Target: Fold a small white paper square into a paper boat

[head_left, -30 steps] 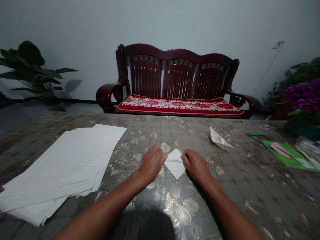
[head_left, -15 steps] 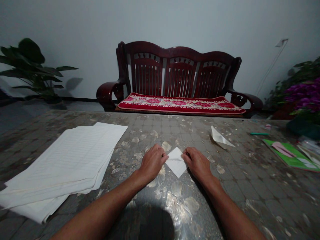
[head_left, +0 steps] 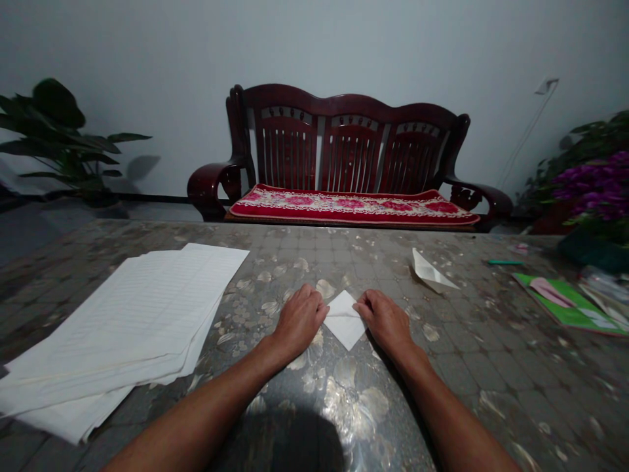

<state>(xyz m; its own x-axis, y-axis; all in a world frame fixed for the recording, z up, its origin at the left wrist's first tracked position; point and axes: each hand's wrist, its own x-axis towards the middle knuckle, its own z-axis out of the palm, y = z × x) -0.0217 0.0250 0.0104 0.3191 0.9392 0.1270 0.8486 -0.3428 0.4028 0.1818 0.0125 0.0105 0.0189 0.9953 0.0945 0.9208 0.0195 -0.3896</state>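
Note:
A small white folded paper [head_left: 346, 331] lies on the table as a diamond, one corner toward me, with a crease running across its middle. My left hand [head_left: 302, 318] grips its left corner, fingers curled and thumb against the edge. At the opposite corner, my right hand [head_left: 384, 318] pinches the paper between thumb and curled fingers. The undersides of both hands are hidden. Further back to the right stands a folded paper boat [head_left: 432, 272], apart from my hands.
A stack of lined paper sheets [head_left: 122, 314] lies on the left of the patterned table [head_left: 472, 393]. To the right are a green pen [head_left: 505, 262], a green booklet [head_left: 550, 305] with a pink paper piece on it, and purple flowers [head_left: 597, 187]. Behind is a wooden bench [head_left: 348, 144].
Both hands keep hold of the paper's side corners, with hardly any movement. The whole view has shifted slightly.

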